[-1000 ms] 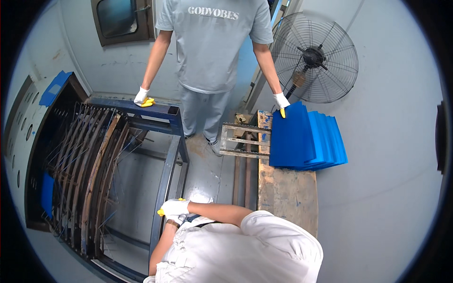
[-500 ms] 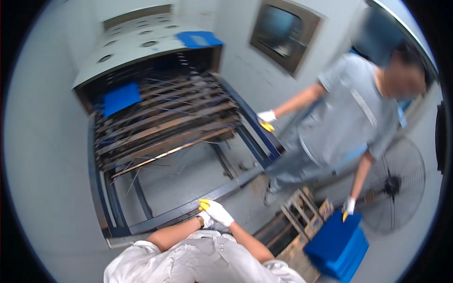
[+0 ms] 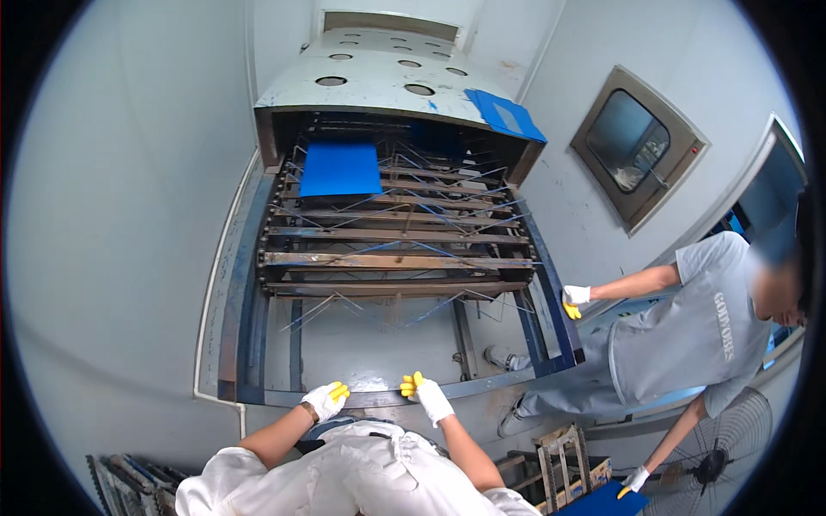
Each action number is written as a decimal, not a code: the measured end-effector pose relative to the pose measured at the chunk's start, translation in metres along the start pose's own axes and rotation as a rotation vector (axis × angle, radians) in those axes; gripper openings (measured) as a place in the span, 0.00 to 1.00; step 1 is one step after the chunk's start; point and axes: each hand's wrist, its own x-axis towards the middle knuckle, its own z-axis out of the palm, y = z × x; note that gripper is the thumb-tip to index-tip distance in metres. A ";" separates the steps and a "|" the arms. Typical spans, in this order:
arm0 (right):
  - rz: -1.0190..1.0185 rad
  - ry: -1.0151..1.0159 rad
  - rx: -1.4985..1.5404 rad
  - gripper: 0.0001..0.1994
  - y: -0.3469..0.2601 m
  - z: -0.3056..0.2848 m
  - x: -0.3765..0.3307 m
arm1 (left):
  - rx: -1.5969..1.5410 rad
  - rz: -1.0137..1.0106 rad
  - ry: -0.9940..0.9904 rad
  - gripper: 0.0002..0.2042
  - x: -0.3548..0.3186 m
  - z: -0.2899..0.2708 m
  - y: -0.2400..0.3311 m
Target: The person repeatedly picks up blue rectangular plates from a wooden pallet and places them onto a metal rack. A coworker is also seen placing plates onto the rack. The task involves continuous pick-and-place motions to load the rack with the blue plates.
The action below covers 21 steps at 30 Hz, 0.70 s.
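My left hand (image 3: pixel 325 401), in a white glove with yellow fingertips, is held near the front bar (image 3: pixel 372 398) of a dark steel frame. Its fingers extend to the right with nothing visible in them. My right hand (image 3: pixel 428 396), gloved the same way, is apart from the left one near the same bar, its yellow fingertips spread and holding nothing. Whether either hand touches the bar I cannot tell. Beyond it is a slatted conveyor (image 3: pixel 400 261) with thin wire supports. A flat blue sheet (image 3: pixel 341 169) lies on it at the far left, by the mouth of a pale housing (image 3: pixel 370 96).
On the right, a co-worker (image 3: pixel 680 331) has one gloved hand (image 3: pixel 575 300) at the frame's side and the other on blue sheets (image 3: pixel 602 500). A floor fan (image 3: pixel 711 464) and wooden pallet (image 3: pixel 564 469) stand there. Stacked metal parts (image 3: pixel 129 483) lie at lower left.
My hands were together at the front bar and are now apart. My view has turned left, so the conveyor sits more central and the co-worker farther right.
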 end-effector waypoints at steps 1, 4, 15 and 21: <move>0.023 -0.025 0.016 0.23 -0.005 0.006 0.008 | -0.041 -0.008 0.012 0.12 -0.004 -0.004 0.008; -0.074 -0.085 0.018 0.25 -0.014 0.019 0.037 | -0.099 -0.013 0.009 0.13 -0.003 -0.010 0.027; 0.088 -0.152 -0.273 0.15 -0.007 0.040 0.081 | 1.661 0.602 -0.364 0.14 0.073 -0.012 0.060; 0.122 -0.348 -0.283 0.16 -0.092 0.083 0.092 | 2.016 0.857 -0.447 0.15 0.026 0.049 0.081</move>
